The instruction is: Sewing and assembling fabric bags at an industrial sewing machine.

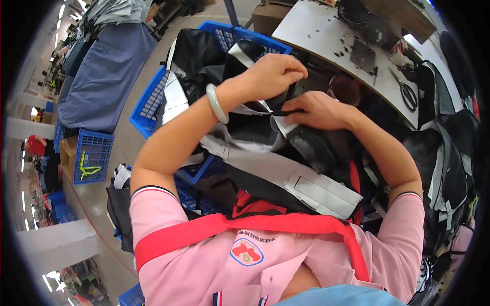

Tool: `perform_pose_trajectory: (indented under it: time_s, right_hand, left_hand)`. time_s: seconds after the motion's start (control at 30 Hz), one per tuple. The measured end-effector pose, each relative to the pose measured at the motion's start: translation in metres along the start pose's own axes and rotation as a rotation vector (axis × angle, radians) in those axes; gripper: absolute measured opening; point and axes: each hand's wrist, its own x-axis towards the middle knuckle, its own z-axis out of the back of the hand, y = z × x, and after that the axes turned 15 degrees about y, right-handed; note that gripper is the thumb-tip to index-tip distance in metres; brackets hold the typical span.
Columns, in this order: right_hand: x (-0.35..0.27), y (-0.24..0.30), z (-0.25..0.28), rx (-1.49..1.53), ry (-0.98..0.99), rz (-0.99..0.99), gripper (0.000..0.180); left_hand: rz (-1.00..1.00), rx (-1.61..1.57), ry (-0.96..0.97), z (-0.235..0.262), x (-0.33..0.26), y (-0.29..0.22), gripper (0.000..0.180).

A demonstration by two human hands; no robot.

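Both hands pinch the black strap [286, 104]: left hand [273, 76] pulling up, right hand [314, 109] pressing garment [255, 127]; I keep tension even.

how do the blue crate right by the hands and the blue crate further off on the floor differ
The near blue crate is heaped with black and grey fabric pieces; the far blue crate shows only a yellow-green strap. The near one sits beside the left hand; the far one stands apart, by the aisle. Both are blue plastic with lattice walls.

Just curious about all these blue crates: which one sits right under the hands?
The large blue crate heaped with black and grey fabric, just beyond the hands. The smaller crate stands apart on the floor at left.
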Motion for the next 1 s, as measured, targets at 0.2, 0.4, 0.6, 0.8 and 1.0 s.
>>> perform_pose_trajectory:
  time_s: [0.2, 0.4, 0.6, 0.8, 1.0]
  right_hand:
    - [-0.146, 0.041, 0.038, 0.125, -0.097, -0.077, 0.021]
    - [-0.216, 0.026, 0.034, 0.12, -0.363, -0.263, 0.019]
    - [-0.23, -0.029, 0.01, 0.381, -0.583, -0.355, 0.021]
    - [-0.222, -0.066, 0.023, 0.356, -0.621, -0.376, 0.033]
    - [-0.215, -0.115, 0.048, 0.374, -0.756, -0.396, 0.036]
  left_hand:
    - [0.13, -0.141, 0.679, 0.0, 0.034, -0.091, 0.028]
    - [-0.326, 0.075, 0.568, -0.011, 0.099, -0.103, 0.022]
    - [0.047, -0.168, 0.645, -0.022, 0.142, -0.106, 0.022]
    - [-0.079, -0.089, 0.343, -0.036, 0.166, -0.087, 0.023]
    - [-0.001, -0.128, 0.154, -0.04, 0.203, -0.06, 0.024]
